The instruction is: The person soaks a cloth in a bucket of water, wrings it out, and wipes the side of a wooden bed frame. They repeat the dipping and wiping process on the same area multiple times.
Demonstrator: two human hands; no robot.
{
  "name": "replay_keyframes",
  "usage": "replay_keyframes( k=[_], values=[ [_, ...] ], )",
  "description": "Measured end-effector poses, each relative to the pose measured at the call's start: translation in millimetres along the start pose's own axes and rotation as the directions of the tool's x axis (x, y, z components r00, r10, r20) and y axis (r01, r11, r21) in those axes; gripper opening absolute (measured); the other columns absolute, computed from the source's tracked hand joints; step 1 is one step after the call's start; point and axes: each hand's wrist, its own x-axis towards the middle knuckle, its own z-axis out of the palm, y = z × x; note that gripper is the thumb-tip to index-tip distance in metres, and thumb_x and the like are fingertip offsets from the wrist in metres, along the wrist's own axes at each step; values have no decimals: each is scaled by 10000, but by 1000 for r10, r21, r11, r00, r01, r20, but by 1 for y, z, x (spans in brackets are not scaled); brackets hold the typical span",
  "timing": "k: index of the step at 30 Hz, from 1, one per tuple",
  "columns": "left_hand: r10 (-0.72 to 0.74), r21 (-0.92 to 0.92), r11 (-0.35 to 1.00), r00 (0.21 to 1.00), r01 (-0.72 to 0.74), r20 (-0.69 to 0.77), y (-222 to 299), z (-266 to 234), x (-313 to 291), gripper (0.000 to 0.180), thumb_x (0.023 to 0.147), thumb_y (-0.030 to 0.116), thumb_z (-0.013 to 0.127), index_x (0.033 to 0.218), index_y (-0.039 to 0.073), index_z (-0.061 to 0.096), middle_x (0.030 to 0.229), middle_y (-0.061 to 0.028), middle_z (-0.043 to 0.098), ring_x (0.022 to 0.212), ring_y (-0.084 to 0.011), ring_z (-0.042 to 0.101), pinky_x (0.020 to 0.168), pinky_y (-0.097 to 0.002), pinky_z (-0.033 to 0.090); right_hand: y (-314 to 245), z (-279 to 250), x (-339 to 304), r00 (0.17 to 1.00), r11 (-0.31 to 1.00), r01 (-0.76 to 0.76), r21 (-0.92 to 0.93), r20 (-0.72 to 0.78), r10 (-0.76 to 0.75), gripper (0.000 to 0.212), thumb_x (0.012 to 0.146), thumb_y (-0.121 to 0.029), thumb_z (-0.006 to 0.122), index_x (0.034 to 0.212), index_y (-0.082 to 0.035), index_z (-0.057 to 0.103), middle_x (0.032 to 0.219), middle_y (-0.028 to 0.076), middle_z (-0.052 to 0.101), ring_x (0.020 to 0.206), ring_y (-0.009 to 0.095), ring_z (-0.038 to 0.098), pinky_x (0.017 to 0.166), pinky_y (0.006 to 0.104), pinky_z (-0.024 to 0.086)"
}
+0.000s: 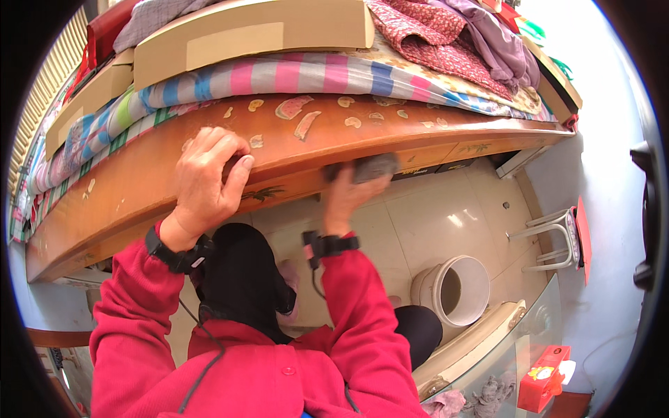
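My left hand (209,182) rests against the face of a brown wooden bed board (160,157), its fingers loosely curled and nothing visible in them. Blurred by motion, my right hand (348,198) presses a dark grey cloth (376,167) to the board's lower edge. Worn stickers, among them a watermelon slice (293,106), dot the board above the hands. Black straps with small devices circle both wrists.
A striped mattress cover (293,73) and a long cardboard box (251,42) lie on the bed. A whitish bucket (465,289) stands on the tiled floor to the right, near a stool (554,237). A glass tabletop (502,362) holds a red tissue box (543,380).
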Motion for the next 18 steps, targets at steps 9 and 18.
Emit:
replay_keyframes(
  k=[9,18],
  values=[
    [-77,-93,993,997,75,-21,-6,-2,-2,133,871,139,579,807,31,622,797,-117,601,822,-330,567,714,-407,457,-39,-39,-93,611,786,582,211,524,-593,489,640,-131,752,1107,-135,607,1334,199,414,1243,448,368,967,580,340],
    [-59,-99,994,997,55,-43,-9,-1,-3,97,844,126,612,804,41,638,791,-100,612,807,-307,578,704,-397,465,27,-26,-4,546,623,777,89,397,-738,435,612,-111,736,1034,-164,646,1269,118,454,1248,376,386,980,551,356]
  ],
)
